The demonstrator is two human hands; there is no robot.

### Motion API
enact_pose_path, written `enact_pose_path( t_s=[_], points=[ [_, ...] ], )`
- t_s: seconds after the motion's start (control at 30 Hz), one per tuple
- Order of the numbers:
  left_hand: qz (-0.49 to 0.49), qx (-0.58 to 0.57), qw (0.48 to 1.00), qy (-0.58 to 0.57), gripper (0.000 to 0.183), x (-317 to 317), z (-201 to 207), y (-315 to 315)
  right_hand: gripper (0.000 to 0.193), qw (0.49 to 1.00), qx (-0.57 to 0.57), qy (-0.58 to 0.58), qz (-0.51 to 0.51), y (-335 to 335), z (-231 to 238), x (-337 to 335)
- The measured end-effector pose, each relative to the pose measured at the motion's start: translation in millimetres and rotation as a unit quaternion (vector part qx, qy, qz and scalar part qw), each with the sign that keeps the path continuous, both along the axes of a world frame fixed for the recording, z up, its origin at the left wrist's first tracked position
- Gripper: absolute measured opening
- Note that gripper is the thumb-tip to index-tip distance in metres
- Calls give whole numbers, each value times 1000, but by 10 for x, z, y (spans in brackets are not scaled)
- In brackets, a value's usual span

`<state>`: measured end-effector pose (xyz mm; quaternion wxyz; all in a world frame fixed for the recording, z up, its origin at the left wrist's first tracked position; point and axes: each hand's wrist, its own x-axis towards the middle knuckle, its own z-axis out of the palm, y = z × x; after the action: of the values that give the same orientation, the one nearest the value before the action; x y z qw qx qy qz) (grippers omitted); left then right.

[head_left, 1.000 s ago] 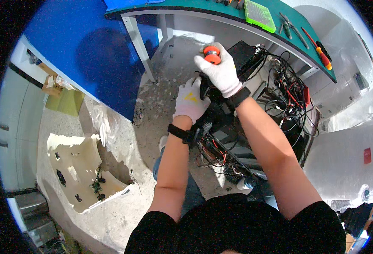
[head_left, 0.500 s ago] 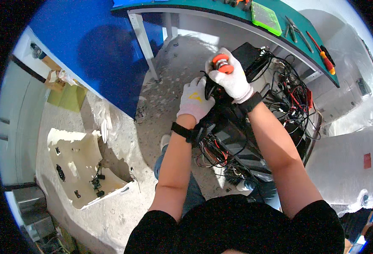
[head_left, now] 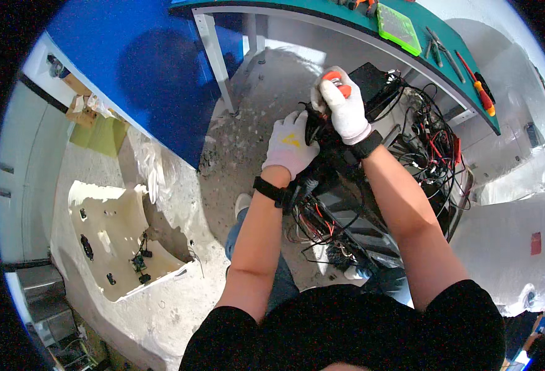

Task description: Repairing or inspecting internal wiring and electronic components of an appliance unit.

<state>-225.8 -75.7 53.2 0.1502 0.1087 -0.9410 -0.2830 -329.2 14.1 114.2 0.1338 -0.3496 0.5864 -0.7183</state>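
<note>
The person's right hand, in a white glove, is clamped round an orange-handled tool just above the middle of the frame; its lower end disappears among dark parts, so I can't make out what it touches. Just to the left, the left hand, gloved in white with a yellow mark on its back, lies against some black cables. Its fingertips are hidden from me, and I cannot tell whether they are closed on anything. Each wrist wears a black strap.

Under and beside the hands, right of centre, sits a black frame, with a bundle of coloured wires below it. A big tangle of wiring, mostly black with some red, spreads farther right.

Along the top runs a green tabletop. I can see a bright green case on it, then pliers, and a red-and-yellow screwdriver near the right end. A blue panel fills the upper left. On the floor at lower left lies a cream shell, a small circuit board inside it. Plastic-wrapped bulk stands at the right edge.
</note>
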Motion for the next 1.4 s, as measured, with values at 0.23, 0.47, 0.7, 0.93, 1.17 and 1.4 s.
enact_pose_path(
  t_s=[0.23,0.47,0.7,0.93,1.17,1.4],
  points=[
    [-9,-4,1000,16,66,-3,-48,-49,18,983,32,18,-179,-203,-69,104],
    [-39,25,998,31,65,-67,-179,-120,22,964,54,57,-254,-180,-38,166],
    [-64,62,996,5,67,33,-51,-212,17,997,-24,-57,47,-17,31,-37],
    [-123,271,954,-29,60,112,61,-371,33,963,-25,-126,235,-53,42,-213],
    [-34,277,960,-31,53,95,-47,-401,27,995,65,1,69,14,109,-105],
    [-69,231,971,1,42,158,-50,-471,26,998,56,-20,-35,59,222,254]
  ],
)
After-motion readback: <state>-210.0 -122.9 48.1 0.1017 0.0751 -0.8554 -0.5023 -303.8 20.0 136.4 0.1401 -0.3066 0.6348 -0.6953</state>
